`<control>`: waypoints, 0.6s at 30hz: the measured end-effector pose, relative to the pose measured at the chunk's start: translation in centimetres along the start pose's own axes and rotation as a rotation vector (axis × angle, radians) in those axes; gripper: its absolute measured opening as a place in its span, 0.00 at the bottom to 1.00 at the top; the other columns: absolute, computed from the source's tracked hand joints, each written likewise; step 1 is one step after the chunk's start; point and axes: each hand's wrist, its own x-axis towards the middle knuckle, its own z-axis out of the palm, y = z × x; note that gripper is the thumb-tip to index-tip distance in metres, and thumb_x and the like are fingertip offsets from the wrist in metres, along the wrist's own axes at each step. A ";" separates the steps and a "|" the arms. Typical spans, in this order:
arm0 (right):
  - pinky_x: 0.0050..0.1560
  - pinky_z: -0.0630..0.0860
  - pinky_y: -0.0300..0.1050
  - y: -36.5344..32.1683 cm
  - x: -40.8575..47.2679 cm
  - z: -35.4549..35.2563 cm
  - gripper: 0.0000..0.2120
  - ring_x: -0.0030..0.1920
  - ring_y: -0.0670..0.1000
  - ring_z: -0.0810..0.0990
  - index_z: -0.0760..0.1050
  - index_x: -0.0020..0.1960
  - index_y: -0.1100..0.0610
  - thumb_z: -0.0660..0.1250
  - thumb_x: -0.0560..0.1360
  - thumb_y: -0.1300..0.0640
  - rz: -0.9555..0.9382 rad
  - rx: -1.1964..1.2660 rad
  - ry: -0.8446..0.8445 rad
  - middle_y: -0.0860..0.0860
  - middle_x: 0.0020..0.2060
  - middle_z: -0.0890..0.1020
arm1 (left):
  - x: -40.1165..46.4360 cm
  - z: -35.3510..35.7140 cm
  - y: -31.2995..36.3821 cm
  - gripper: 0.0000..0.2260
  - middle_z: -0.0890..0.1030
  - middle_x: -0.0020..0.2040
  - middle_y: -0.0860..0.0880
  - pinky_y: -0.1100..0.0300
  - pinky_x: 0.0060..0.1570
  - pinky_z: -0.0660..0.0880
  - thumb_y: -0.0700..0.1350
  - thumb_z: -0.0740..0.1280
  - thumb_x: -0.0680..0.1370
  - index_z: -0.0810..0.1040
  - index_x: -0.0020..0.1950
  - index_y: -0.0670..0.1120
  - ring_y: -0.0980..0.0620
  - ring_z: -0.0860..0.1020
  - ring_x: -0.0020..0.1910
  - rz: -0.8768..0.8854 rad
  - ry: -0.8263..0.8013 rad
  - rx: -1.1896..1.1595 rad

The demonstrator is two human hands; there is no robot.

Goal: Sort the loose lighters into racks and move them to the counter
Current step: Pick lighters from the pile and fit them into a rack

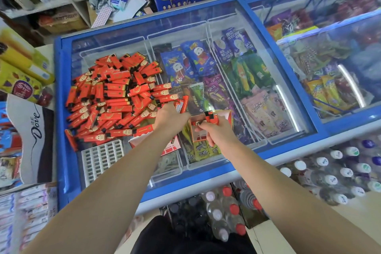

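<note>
Left hand (172, 116) grips several lighters (181, 104); right hand (214, 130) pinches one over rack (201, 130) — overfull grip risks dropping onto sloped freezer glass (257, 27), sliding off.

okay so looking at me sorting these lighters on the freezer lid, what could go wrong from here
1. The lighter pile sits loose on smooth glass; a nudge could send some sliding off the edge.
2. Your left hand grips several lighters at once, so one may slip.
3. The white rack lies near the front edge, and your forearm could knock it.

approx 100+ loose lighters (115, 97) in 1 pile, 1 white rack (102, 158), 2 hands
</note>
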 end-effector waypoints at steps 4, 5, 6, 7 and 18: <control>0.27 0.62 0.45 0.2 0.0 0.2 0.10 0.20 0.47 0.64 0.83 0.57 0.58 0.65 0.81 0.64 0.019 0.012 0.027 0.56 0.43 0.88 | 0.1 0.2 -0.1 0.11 0.84 0.41 0.45 0.44 0.45 0.85 0.50 0.73 0.69 0.79 0.47 0.48 0.44 0.85 0.40 0.007 -0.019 -0.016; 0.26 0.62 0.45 0.2 0.0 0.2 0.09 0.20 0.48 0.64 0.83 0.56 0.58 0.65 0.81 0.64 0.024 0.014 0.031 0.56 0.43 0.88 | 0.1 0.2 -0.1 0.09 0.84 0.41 0.45 0.44 0.45 0.85 0.49 0.73 0.69 0.78 0.46 0.48 0.44 0.85 0.40 0.013 -0.022 -0.005; 0.27 0.62 0.45 0.2 0.0 0.2 0.09 0.20 0.48 0.64 0.83 0.55 0.58 0.65 0.81 0.64 0.027 0.011 0.037 0.55 0.43 0.88 | 0.1 0.1 -0.1 0.10 0.84 0.41 0.45 0.44 0.45 0.85 0.49 0.73 0.69 0.78 0.46 0.48 0.44 0.85 0.39 0.019 -0.024 0.000; 0.27 0.62 0.45 0.1 0.1 0.2 0.08 0.20 0.48 0.64 0.82 0.54 0.59 0.64 0.81 0.64 0.027 0.009 0.048 0.55 0.43 0.88 | 0.1 0.1 0.0 0.11 0.84 0.41 0.45 0.44 0.45 0.85 0.49 0.72 0.69 0.78 0.48 0.47 0.43 0.84 0.39 0.023 -0.030 0.004; 0.24 0.65 0.35 0.9 0.2 1.0 0.07 0.20 0.41 0.70 0.76 0.42 0.58 0.67 0.79 0.61 0.000 -0.102 0.175 0.52 0.32 0.80 | -0.3 0.6 0.1 0.24 0.84 0.44 0.44 0.49 0.39 0.83 0.48 0.72 0.71 0.76 0.65 0.41 0.48 0.83 0.35 0.006 -0.112 0.034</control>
